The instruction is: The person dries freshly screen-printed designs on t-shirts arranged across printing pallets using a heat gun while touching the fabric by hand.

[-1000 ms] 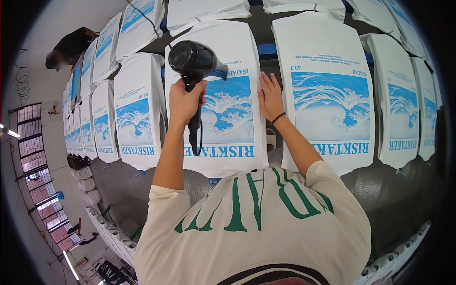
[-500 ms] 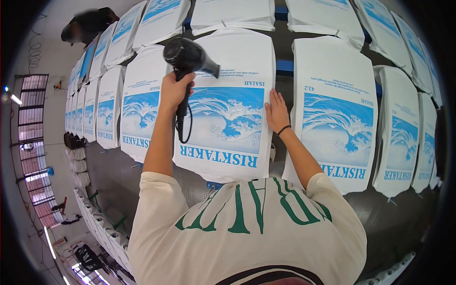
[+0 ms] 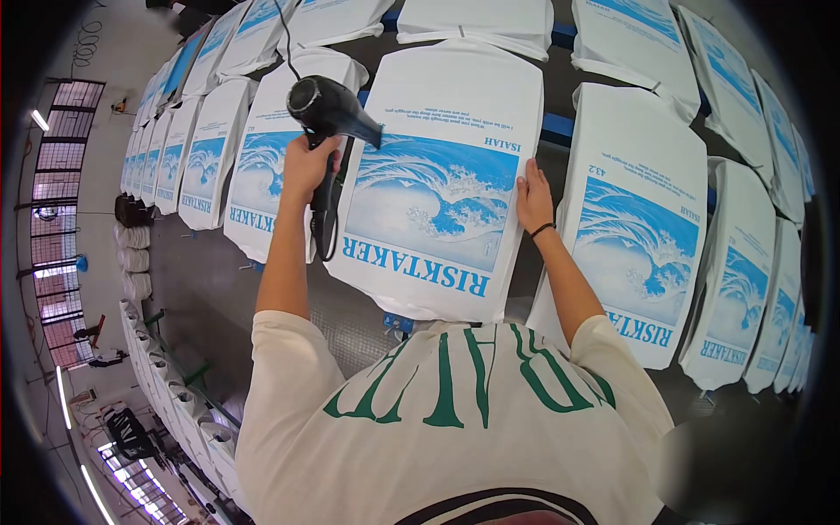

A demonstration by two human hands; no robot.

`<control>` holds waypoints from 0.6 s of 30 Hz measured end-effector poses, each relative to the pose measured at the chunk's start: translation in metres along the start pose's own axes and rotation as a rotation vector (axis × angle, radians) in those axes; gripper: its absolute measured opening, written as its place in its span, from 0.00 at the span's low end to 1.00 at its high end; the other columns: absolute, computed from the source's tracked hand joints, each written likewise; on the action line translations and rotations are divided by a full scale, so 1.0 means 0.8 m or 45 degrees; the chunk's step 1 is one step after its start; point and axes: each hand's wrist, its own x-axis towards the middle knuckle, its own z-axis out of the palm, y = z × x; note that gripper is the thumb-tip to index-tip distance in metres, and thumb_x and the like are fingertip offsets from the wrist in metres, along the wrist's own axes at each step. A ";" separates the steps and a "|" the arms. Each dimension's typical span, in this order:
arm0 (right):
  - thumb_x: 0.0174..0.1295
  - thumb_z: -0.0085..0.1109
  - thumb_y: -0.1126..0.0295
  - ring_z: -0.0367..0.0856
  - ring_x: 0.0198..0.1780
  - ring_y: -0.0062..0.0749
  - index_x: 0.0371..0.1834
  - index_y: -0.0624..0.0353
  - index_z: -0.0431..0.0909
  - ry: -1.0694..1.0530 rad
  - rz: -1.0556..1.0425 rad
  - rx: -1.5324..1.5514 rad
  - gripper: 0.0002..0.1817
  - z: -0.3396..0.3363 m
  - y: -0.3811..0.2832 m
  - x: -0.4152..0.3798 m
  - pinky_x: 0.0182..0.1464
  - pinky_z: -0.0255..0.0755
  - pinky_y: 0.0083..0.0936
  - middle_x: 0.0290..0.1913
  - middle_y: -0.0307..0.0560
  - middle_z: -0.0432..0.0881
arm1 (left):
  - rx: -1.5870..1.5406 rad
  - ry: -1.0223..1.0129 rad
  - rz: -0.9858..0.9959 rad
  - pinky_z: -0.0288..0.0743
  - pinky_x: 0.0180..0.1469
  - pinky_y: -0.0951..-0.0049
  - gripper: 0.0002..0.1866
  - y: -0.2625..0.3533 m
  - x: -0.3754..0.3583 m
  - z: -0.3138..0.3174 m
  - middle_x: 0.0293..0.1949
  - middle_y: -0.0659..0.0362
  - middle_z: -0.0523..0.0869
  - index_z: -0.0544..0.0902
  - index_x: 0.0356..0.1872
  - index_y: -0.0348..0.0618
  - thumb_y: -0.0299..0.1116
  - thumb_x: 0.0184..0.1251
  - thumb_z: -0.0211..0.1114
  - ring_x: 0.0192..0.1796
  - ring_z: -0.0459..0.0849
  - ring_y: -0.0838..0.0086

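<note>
A white T-shirt (image 3: 437, 92) lies stretched flat before me, bearing a blue wave print (image 3: 429, 201) and the word RISKTAKER. My left hand (image 3: 308, 168) is wrapped round the handle of a black hair dryer (image 3: 319, 103). Its nozzle points right, over the upper left corner of the print, and its cord runs up and away. At the shirt's right edge, my right hand (image 3: 535, 199) rests with fingers stretched out, holding nothing.
A similar printed shirt (image 3: 639, 219) lies to the right, and another (image 3: 262, 166) to the left. More shirts line the rows behind. A dark blurred shape (image 3: 735, 464) shows at lower right. Barred windows (image 3: 66, 219) stand at far left.
The hair dryer's nozzle has moved left and toward me across the shirt, from the small text to the print's corner. My right hand stays at the shirt's edge. The camera view has tilted.
</note>
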 end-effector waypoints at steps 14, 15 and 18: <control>0.76 0.43 0.62 0.50 0.79 0.61 0.74 0.63 0.65 0.273 -0.161 -0.212 0.27 -0.015 -0.019 -0.038 0.79 0.46 0.47 0.77 0.53 0.63 | -0.102 -0.472 0.033 0.75 0.23 0.76 0.11 0.043 -0.099 0.151 0.23 0.58 0.83 0.79 0.32 0.35 0.32 0.61 0.70 0.20 0.80 0.77; 0.76 0.43 0.62 0.50 0.79 0.61 0.74 0.63 0.65 0.283 -0.153 -0.214 0.27 -0.018 -0.022 -0.042 0.79 0.46 0.47 0.77 0.53 0.63 | -0.100 -0.490 0.039 0.75 0.24 0.76 0.11 0.045 -0.100 0.157 0.23 0.58 0.83 0.79 0.32 0.34 0.32 0.61 0.70 0.20 0.81 0.77; 0.76 0.42 0.64 0.48 0.80 0.58 0.74 0.61 0.65 0.334 -0.203 -0.259 0.26 -0.027 -0.030 -0.049 0.79 0.42 0.51 0.78 0.48 0.62 | -0.075 -0.517 0.057 0.75 0.24 0.76 0.11 0.050 -0.103 0.169 0.23 0.58 0.83 0.79 0.32 0.34 0.32 0.61 0.70 0.20 0.81 0.77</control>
